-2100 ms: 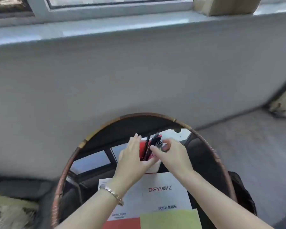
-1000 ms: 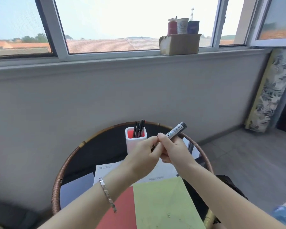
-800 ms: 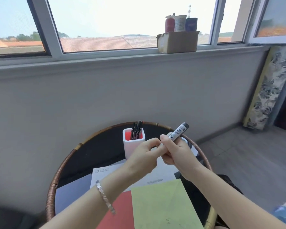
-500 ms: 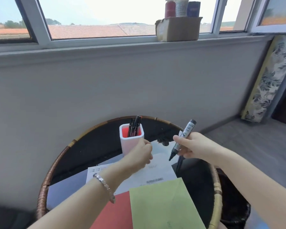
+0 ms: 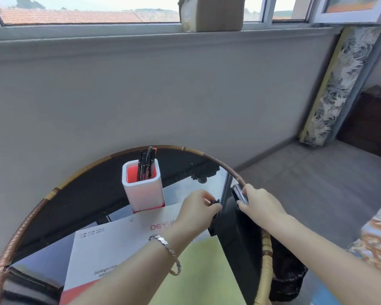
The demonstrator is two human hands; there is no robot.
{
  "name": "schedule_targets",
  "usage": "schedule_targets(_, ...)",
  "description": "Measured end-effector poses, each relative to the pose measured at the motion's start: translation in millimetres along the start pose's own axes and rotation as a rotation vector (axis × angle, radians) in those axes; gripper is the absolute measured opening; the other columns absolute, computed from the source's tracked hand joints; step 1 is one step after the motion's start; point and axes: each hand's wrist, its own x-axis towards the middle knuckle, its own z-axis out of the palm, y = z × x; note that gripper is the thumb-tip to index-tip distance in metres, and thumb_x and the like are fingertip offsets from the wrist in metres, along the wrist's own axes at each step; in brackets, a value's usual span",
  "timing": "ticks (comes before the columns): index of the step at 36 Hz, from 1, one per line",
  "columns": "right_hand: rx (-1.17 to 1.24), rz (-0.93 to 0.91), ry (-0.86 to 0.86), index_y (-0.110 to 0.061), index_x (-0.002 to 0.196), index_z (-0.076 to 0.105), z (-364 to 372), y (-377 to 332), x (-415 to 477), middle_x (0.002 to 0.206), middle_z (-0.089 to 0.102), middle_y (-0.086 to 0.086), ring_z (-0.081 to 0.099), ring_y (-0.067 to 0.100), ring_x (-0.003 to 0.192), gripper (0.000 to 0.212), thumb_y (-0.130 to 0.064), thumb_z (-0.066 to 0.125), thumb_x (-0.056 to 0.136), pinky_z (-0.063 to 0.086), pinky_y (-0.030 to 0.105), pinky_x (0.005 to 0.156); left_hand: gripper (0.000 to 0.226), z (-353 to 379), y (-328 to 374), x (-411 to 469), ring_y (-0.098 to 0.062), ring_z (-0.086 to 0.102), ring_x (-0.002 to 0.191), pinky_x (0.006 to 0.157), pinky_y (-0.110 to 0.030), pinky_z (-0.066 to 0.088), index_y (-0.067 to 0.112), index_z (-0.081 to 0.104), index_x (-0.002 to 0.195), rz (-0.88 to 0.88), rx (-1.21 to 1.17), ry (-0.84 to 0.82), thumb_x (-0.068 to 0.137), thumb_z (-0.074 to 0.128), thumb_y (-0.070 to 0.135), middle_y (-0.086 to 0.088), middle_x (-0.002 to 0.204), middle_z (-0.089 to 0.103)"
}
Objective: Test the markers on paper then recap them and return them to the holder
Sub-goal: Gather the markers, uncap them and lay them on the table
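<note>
Right hand (image 5: 261, 204) grips marker (image 5: 240, 193); left hand (image 5: 196, 213) pinches black cap (image 5: 215, 202), hands apart.

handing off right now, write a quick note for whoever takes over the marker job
The left hand pinches a small black piece, apparently the cap, over the far edge of the white sheet.
The right hand grips the marker near the right rim of the table, apart from the left hand.
The holder stands upright behind the papers, with the other markers in it.
Done: one marker is out and seemingly uncapped.
Left: test it on paper (the green sheet lies nearest), recap it, return it, then do the rest. No test marks can be made out.
</note>
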Motion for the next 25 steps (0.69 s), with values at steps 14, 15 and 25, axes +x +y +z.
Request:
schedule_targets(14,0.236,0.082,-0.034,-0.013,0.11,0.053,1.1,24.6,-6.4,0.101,0.06,0.005,0.055,0.022,0.09,0.027,-0.031,0.047,0.091,0.043,0.03,0.071,0.02,57.6,11.9,22.6,-0.018,0.054,0.082,0.074,-0.03,0.046,0.015,0.053,0.1,0.053,0.189,-0.066,0.086,0.061,0.027,0.0,0.091,0.054)
schedule_targets(15,0.221,0.077,-0.032,-0.014,0.112,0.053,-2.3,23.5,-7.7,0.106,0.06,0.005,0.055,0.022,0.092,0.027,-0.03,0.046,0.092,0.043,0.03,0.071,0.024,52.6,10.8,20.5,-0.019,0.054,0.083,0.074,-0.03,0.047,0.015,0.053,0.105,0.055,0.184,-0.067,0.086,0.061,0.029,0.001,0.093,0.054)
schedule_targets(25,0.332,-0.222,0.025,-0.019,0.114,0.054,-39.7,-67.2,-12.9,0.087,0.058,-0.007,0.051,0.011,0.078,0.024,-0.027,0.047,0.092,0.035,0.022,0.056,0.019,-53.6,-6.8,-22.6,-0.012,0.06,0.088,0.073,-0.032,0.055,0.019,0.06,0.107,0.13,0.192,0.059,0.091,0.053,0.027,0.004,0.097,0.063)
